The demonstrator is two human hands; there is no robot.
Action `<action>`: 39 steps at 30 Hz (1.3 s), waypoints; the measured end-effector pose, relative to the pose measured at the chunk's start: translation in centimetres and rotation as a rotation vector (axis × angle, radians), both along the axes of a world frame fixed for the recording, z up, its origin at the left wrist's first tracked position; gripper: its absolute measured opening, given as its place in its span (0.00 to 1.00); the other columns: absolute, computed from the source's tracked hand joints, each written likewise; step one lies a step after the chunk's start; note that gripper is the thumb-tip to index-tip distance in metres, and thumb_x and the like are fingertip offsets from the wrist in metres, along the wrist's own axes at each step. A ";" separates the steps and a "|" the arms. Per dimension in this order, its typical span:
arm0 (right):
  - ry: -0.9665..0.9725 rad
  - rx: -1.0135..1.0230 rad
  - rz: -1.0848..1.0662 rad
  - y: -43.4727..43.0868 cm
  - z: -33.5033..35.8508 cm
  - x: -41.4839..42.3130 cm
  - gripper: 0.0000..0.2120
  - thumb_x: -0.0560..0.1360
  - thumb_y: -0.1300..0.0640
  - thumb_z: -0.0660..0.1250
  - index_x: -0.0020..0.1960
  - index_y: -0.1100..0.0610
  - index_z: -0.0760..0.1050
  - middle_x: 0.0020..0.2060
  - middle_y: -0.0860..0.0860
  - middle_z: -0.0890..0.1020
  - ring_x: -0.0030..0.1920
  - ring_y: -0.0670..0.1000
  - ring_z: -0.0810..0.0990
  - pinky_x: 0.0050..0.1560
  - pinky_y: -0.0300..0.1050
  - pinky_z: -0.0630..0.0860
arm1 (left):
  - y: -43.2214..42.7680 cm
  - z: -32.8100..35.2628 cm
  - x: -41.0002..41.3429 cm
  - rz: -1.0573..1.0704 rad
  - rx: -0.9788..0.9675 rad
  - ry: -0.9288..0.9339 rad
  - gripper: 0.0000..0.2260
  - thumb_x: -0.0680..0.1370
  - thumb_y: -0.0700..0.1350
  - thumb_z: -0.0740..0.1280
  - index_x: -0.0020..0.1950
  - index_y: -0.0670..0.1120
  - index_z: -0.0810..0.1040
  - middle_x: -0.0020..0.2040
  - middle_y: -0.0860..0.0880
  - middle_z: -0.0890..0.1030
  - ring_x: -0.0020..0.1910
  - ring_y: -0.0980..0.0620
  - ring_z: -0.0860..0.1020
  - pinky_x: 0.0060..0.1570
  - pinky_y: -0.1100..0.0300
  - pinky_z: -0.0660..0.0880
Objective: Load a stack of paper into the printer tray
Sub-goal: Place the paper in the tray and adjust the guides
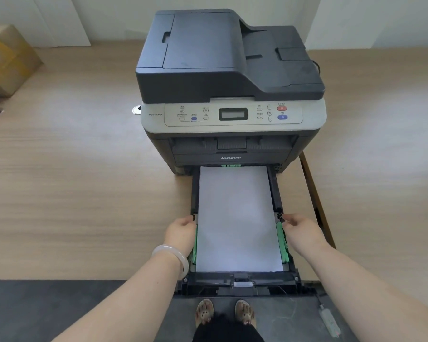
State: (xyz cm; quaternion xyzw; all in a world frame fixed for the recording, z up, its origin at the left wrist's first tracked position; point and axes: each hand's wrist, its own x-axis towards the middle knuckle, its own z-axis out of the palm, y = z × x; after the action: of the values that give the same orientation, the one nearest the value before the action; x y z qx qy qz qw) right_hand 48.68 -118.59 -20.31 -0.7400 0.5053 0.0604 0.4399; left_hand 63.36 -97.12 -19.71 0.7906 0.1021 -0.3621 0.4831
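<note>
My left hand (181,230) and right hand (300,229), loosely curled and gripping nothing, flank the pulled-out tray (240,280); the paper stack (236,218) lies flat inside, long axis toward the printer (230,77).

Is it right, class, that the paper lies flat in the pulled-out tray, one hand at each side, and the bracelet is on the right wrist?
Not quite. The head view shows the bracelet on the left wrist, just behind the left hand. The rest holds: the paper lies flat in the pulled-out tray, with the right hand at its other side.
</note>
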 end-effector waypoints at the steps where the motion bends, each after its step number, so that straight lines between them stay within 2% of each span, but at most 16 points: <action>1: 0.000 0.001 0.000 0.1 -0.2 -0.1 0.19 0.79 0.59 0.56 0.68 0.55 0.70 0.60 0.57 0.79 0.29 0.45 0.69 0.27 0.36 0.65 | 0.1 0.1 -0.4 -0.028 0.011 -0.027 0.19 0.79 0.39 0.57 0.69 0.45 0.71 0.62 0.46 0.77 0.44 0.52 0.76 0.46 0.60 0.74; 2: -0.004 -0.002 0.000 0.3 -0.4 -0.1 0.19 0.79 0.60 0.56 0.68 0.56 0.70 0.60 0.57 0.79 0.29 0.45 0.69 0.28 0.36 0.65 | 0.1 0.1 -0.9 -0.056 0.015 -0.056 0.19 0.79 0.38 0.56 0.70 0.45 0.71 0.61 0.47 0.78 0.39 0.55 0.74 0.38 0.64 0.71; 4: -0.002 -0.012 -0.001 0.6 -0.4 0.0 0.19 0.78 0.61 0.56 0.69 0.56 0.70 0.57 0.58 0.80 0.30 0.45 0.69 0.28 0.37 0.64 | -0.1 0.0 -1.6 -0.115 0.023 -0.095 0.21 0.78 0.36 0.55 0.69 0.47 0.71 0.56 0.48 0.79 0.34 0.56 0.72 0.31 0.65 0.67; 6: 0.005 -0.029 0.017 1.1 -0.3 0.0 0.19 0.78 0.62 0.56 0.69 0.56 0.70 0.55 0.58 0.80 0.32 0.47 0.72 0.28 0.36 0.64 | -0.4 -0.6 -1.8 -0.148 0.029 -0.123 0.23 0.76 0.36 0.55 0.71 0.47 0.71 0.58 0.46 0.80 0.35 0.52 0.73 0.30 0.63 0.68; 9: 0.001 -0.038 0.038 1.6 -0.3 0.0 0.20 0.78 0.63 0.57 0.70 0.56 0.68 0.60 0.57 0.78 0.42 0.51 0.77 0.31 0.37 0.69 | -0.7 -1.0 -1.9 -0.140 0.046 -0.143 0.24 0.76 0.35 0.54 0.72 0.46 0.68 0.64 0.44 0.77 0.40 0.50 0.75 0.32 0.63 0.70; 16: 0.004 -0.045 0.028 1.7 -0.7 -0.1 0.21 0.78 0.62 0.58 0.71 0.57 0.67 0.65 0.56 0.76 0.51 0.55 0.79 0.42 0.40 0.73 | -0.9 -1.5 -1.7 -0.142 0.063 -0.140 0.25 0.76 0.34 0.52 0.73 0.46 0.67 0.68 0.44 0.73 0.42 0.50 0.76 0.30 0.64 0.70; 18: 0.003 -0.045 0.003 1.7 -0.9 -0.4 0.21 0.78 0.61 0.57 0.71 0.57 0.68 0.62 0.57 0.78 0.47 0.55 0.79 0.38 0.40 0.73 | -1.0 -1.6 -1.9 -0.163 0.057 -0.126 0.25 0.76 0.34 0.53 0.74 0.46 0.66 0.70 0.43 0.72 0.49 0.48 0.77 0.38 0.64 0.73; 19: 0.009 -0.045 -0.002 1.8 -1.0 -0.6 0.21 0.78 0.61 0.57 0.71 0.57 0.68 0.60 0.57 0.79 0.45 0.54 0.78 0.35 0.39 0.71 | -1.0 -1.6 -2.1 -0.183 0.053 -0.127 0.25 0.77 0.35 0.54 0.74 0.46 0.64 0.71 0.44 0.69 0.57 0.46 0.76 0.48 0.63 0.74; 21: 0.018 -0.033 -0.008 2.1 -1.3 -0.9 0.20 0.79 0.60 0.57 0.71 0.57 0.68 0.59 0.57 0.80 0.45 0.52 0.77 0.36 0.40 0.72 | -0.7 -2.1 -2.5 -0.232 0.031 -0.136 0.26 0.77 0.36 0.56 0.75 0.48 0.63 0.74 0.48 0.66 0.69 0.47 0.69 0.66 0.56 0.68; 22: 0.019 -0.028 -0.014 2.3 -1.5 -1.1 0.20 0.79 0.59 0.57 0.71 0.56 0.68 0.59 0.57 0.80 0.45 0.52 0.78 0.38 0.40 0.73 | -0.6 -2.1 -2.6 -0.234 0.018 -0.131 0.26 0.77 0.37 0.56 0.75 0.50 0.63 0.74 0.49 0.65 0.70 0.47 0.67 0.70 0.53 0.65; 23: 0.021 -0.026 -0.022 2.5 -1.7 -1.2 0.20 0.79 0.58 0.57 0.71 0.56 0.67 0.59 0.56 0.80 0.46 0.52 0.78 0.40 0.41 0.75 | -0.5 -2.0 -2.8 -0.218 0.002 -0.128 0.26 0.77 0.38 0.56 0.75 0.51 0.63 0.74 0.50 0.65 0.71 0.48 0.66 0.72 0.52 0.63; 26: 0.026 -0.036 -0.043 3.0 -2.0 -1.3 0.20 0.80 0.56 0.56 0.72 0.54 0.66 0.62 0.55 0.79 0.54 0.55 0.80 0.48 0.44 0.77 | -0.5 -1.3 -3.4 -0.157 -0.052 -0.099 0.24 0.79 0.37 0.57 0.76 0.47 0.61 0.76 0.51 0.61 0.75 0.51 0.59 0.74 0.57 0.54; 28: 0.018 -0.038 -0.051 3.2 -2.0 -1.2 0.20 0.80 0.55 0.57 0.72 0.54 0.66 0.63 0.55 0.78 0.58 0.56 0.78 0.54 0.45 0.76 | -0.4 -1.5 -3.5 -0.136 -0.091 -0.099 0.24 0.80 0.38 0.58 0.76 0.47 0.60 0.76 0.51 0.60 0.76 0.52 0.58 0.75 0.56 0.53; 31: -0.006 -0.028 -0.069 3.5 -1.8 -1.1 0.23 0.80 0.50 0.59 0.73 0.55 0.65 0.66 0.54 0.75 0.63 0.56 0.75 0.57 0.44 0.72 | -0.2 -1.8 -3.8 -0.113 -0.145 -0.108 0.22 0.80 0.41 0.59 0.75 0.49 0.62 0.77 0.52 0.60 0.76 0.53 0.57 0.74 0.56 0.53; 35: -0.024 -0.041 -0.115 3.6 -2.0 -1.0 0.23 0.78 0.49 0.62 0.71 0.56 0.67 0.65 0.54 0.76 0.64 0.55 0.75 0.54 0.43 0.71 | -0.2 -1.7 -4.3 -0.073 -0.199 -0.094 0.21 0.81 0.46 0.60 0.74 0.52 0.64 0.77 0.55 0.59 0.75 0.55 0.57 0.72 0.57 0.54; 39: -0.002 -0.069 -0.130 3.6 -2.2 -1.0 0.20 0.79 0.51 0.61 0.69 0.54 0.70 0.62 0.53 0.79 0.60 0.56 0.77 0.50 0.43 0.73 | 0.0 -1.7 -4.4 -0.037 -0.204 -0.079 0.20 0.81 0.45 0.58 0.74 0.50 0.64 0.76 0.55 0.60 0.75 0.56 0.58 0.71 0.58 0.54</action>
State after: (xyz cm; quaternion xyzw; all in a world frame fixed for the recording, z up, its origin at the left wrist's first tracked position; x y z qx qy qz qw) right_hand 47.70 -114.96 -22.56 -0.7203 0.5537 0.0134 0.4177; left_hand 58.99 -97.13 -21.46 0.7527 0.0310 -0.3482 0.5578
